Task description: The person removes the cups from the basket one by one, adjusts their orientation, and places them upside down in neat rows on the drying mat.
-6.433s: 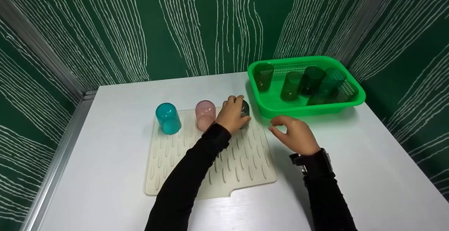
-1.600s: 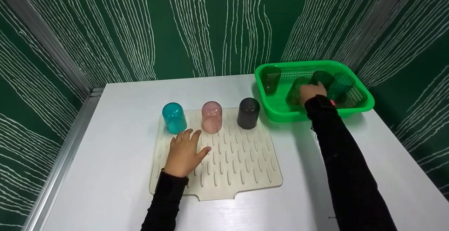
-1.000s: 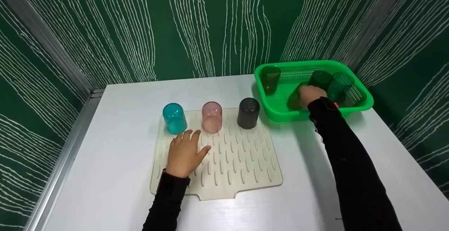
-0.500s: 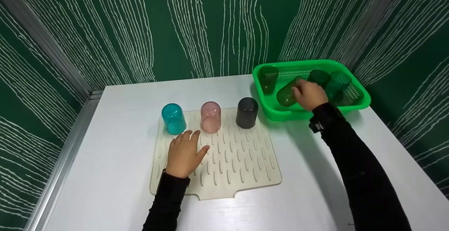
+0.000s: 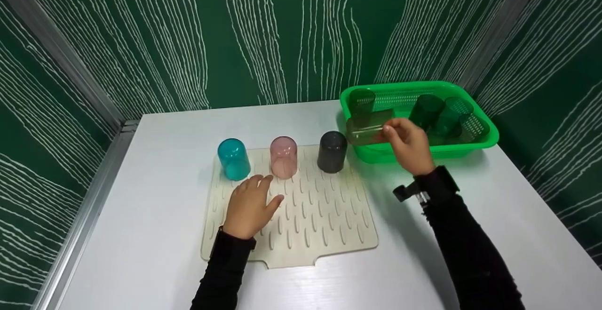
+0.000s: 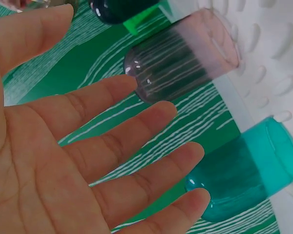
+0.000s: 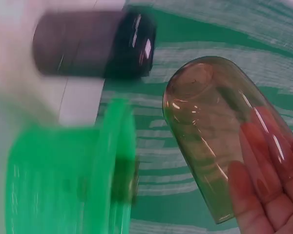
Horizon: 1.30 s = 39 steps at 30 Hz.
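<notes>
My right hand pinches a clear amber-brown cup near its rim, just over the basket's front left part. The cup lies nearly sideways, its rounded base pointing left; fingers show through its wall in the right wrist view. My left hand hovers palm down over the left of the cream ridged drying mat, fingers spread and holding nothing. Along the mat's far edge stand three upside-down cups: teal, pink and dark grey. The left fingertips are close to the teal and pink ones.
A green plastic basket stands at the back right, beside the mat's far corner. Inside are a brownish cup at the left, a dark cup and a teal cup at the right. Green patterned panels enclose the white table.
My left hand has let go of the dark grey cup and moved back left. My right hand reached into the basket, took the amber cup, then lifted it leftward, turning it on its side.
</notes>
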Each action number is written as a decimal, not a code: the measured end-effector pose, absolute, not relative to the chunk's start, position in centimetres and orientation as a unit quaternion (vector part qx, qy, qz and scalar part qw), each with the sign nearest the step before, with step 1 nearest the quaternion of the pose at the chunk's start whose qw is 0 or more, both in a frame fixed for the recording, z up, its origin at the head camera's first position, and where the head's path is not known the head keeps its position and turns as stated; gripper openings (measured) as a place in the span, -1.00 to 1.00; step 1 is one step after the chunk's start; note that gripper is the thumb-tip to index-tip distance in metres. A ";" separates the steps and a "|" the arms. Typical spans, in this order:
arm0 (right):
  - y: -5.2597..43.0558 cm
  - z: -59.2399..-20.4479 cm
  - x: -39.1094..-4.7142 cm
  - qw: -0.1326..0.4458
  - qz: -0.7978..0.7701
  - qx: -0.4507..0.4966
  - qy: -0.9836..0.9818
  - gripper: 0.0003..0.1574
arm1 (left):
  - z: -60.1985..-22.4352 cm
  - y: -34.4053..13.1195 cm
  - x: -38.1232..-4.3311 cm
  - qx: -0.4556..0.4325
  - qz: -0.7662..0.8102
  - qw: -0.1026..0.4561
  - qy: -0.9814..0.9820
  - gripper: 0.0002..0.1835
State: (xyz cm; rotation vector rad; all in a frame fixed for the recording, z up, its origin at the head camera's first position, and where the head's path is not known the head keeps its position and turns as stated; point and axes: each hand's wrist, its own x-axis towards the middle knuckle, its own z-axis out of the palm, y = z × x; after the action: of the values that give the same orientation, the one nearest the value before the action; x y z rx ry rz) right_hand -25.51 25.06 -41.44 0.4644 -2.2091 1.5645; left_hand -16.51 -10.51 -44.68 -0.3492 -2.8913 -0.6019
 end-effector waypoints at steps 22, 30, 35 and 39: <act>18.4 -45.2 -21.1 0.129 0.667 0.270 -0.683 -0.82 | -45.3 -10.3 -17.0 -0.169 -0.285 0.122 -0.936 -0.43; 17.2 -45.8 -20.4 0.099 0.667 0.288 -0.680 -0.85 | -45.4 -9.9 -17.1 -0.157 -0.322 0.150 -0.921 -0.39; 16.8 -45.9 -20.0 0.090 0.674 0.304 -0.667 -0.84 | -45.3 -9.2 -17.1 -0.150 -0.365 0.174 -0.902 -0.31; 16.4 -45.7 -19.7 0.079 0.680 0.312 -0.659 -0.81 | -45.3 -8.5 -16.9 -0.140 -0.444 0.143 -0.874 -0.18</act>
State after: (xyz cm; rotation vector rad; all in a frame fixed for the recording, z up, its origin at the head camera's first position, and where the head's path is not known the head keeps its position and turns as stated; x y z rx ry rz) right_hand -19.67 16.45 -45.69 0.9330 -1.9735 2.0351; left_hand -16.92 -8.49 -45.25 -0.4043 -2.5203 -1.2797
